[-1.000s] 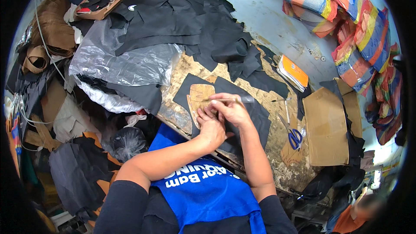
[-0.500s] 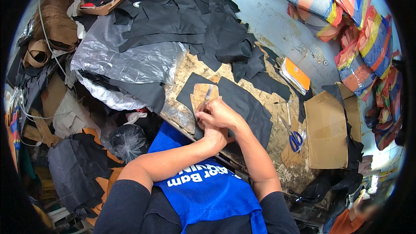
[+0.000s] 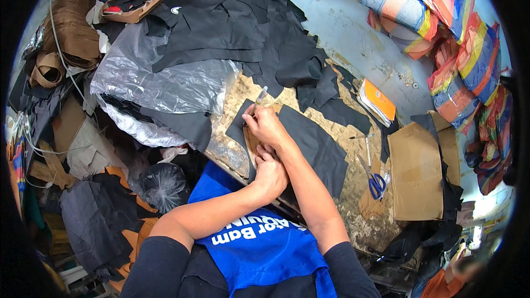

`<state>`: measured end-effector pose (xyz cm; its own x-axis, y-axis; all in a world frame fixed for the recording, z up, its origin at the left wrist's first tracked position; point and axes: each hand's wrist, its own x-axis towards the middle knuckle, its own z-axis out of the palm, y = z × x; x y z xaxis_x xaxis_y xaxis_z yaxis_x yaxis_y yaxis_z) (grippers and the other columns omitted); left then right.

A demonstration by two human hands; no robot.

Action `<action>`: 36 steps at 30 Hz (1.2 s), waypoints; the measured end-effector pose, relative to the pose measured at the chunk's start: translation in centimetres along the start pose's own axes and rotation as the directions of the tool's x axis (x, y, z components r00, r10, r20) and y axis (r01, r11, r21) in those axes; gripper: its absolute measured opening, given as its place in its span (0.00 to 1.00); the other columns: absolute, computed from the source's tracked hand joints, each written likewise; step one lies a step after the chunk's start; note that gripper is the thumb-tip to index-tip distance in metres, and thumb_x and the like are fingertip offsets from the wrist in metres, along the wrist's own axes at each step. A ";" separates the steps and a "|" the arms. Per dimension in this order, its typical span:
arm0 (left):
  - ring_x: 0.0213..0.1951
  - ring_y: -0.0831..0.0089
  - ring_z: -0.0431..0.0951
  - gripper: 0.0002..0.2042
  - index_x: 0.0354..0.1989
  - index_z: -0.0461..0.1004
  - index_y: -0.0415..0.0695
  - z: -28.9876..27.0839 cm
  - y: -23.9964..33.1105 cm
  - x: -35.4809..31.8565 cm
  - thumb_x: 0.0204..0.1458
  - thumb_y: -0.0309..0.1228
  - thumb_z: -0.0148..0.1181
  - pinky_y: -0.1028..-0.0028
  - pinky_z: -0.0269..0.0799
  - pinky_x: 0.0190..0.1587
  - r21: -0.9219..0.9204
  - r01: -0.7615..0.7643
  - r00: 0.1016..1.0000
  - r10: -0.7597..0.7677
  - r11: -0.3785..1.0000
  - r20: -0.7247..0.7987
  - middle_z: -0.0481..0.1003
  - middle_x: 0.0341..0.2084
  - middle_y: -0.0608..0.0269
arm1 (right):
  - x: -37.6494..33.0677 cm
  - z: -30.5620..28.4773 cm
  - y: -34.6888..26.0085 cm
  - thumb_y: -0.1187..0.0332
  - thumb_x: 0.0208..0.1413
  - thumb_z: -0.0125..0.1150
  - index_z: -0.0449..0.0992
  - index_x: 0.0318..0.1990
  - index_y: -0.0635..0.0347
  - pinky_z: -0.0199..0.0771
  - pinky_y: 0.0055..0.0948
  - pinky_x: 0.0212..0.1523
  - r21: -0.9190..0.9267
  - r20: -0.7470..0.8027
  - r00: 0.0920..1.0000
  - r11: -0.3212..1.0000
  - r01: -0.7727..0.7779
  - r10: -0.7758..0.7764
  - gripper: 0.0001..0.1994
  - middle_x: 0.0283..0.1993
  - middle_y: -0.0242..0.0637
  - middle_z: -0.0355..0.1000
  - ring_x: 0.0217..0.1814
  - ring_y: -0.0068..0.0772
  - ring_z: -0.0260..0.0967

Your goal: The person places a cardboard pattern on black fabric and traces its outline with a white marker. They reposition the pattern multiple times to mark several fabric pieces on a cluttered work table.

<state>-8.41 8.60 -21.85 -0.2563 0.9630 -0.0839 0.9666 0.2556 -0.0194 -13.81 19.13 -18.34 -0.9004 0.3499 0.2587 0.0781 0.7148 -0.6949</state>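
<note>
In my right hand (image 3: 266, 124) is a pen (image 3: 261, 95), its upper end slanting up past my fingers. The writing tip is hidden under that hand. A brown cardboard template (image 3: 251, 141) lies on a piece of black sheet material (image 3: 238, 126), mostly covered by my hands. Just nearer to me, my left hand (image 3: 270, 175) has its fingers curled and pressed on the template, close to my right wrist. A larger black piece (image 3: 317, 146) spreads to the right, under my right forearm.
Blue-handled scissors (image 3: 376, 185) lie on the worn table (image 3: 359, 226) to the right, near a cardboard box (image 3: 415, 171). An orange notebook (image 3: 378, 98) sits farther back. Black sheets (image 3: 221, 30) and clear plastic (image 3: 165, 72) cover the far left. Striped bundles (image 3: 392, 5) stand beyond.
My right hand has moved away from me along the template with the pen, apart from my left hand. My left hand's fingers now show on the template.
</note>
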 end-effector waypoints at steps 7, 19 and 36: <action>0.47 0.45 0.70 0.18 0.40 0.73 0.26 -0.7 -1.3 0.1 0.46 0.30 0.52 0.66 0.73 0.43 -0.029 0.081 0.973 -0.086 0.996 -0.215 0.73 0.39 0.39 | 0.7 -1.3 1.2 0.65 0.49 0.60 0.75 0.26 0.68 0.70 0.38 0.29 -0.049 0.009 0.999 0.998 -0.039 0.039 0.11 0.23 0.51 0.71 0.26 0.50 0.71; 0.46 0.52 0.72 0.15 0.41 0.73 0.34 -3.5 -6.7 2.3 0.44 0.25 0.52 0.65 0.68 0.50 -0.381 0.065 0.997 -0.075 0.922 -0.012 0.69 0.48 0.43 | 1.9 -1.4 3.3 0.67 0.47 0.60 0.77 0.26 0.70 0.72 0.36 0.28 -0.154 -0.320 0.923 0.950 -0.272 0.212 0.11 0.21 0.53 0.72 0.25 0.46 0.74; 0.55 0.54 0.68 0.32 0.54 0.69 0.45 -3.2 -8.8 4.3 0.33 0.29 0.66 0.66 0.64 0.56 -0.464 0.093 0.991 -0.039 0.881 0.125 0.61 0.59 0.49 | -6.3 -2.7 3.8 0.70 0.55 0.55 0.73 0.27 0.71 0.71 0.28 0.23 0.002 -0.511 0.825 0.960 -0.281 0.242 0.11 0.18 0.43 0.71 0.19 0.33 0.73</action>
<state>-18.01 10.73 -18.88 -0.2919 0.9339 -0.2064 0.8264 0.3549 0.4371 -6.69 21.27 -20.78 -0.5046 0.7713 0.3880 0.3271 0.5867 -0.7408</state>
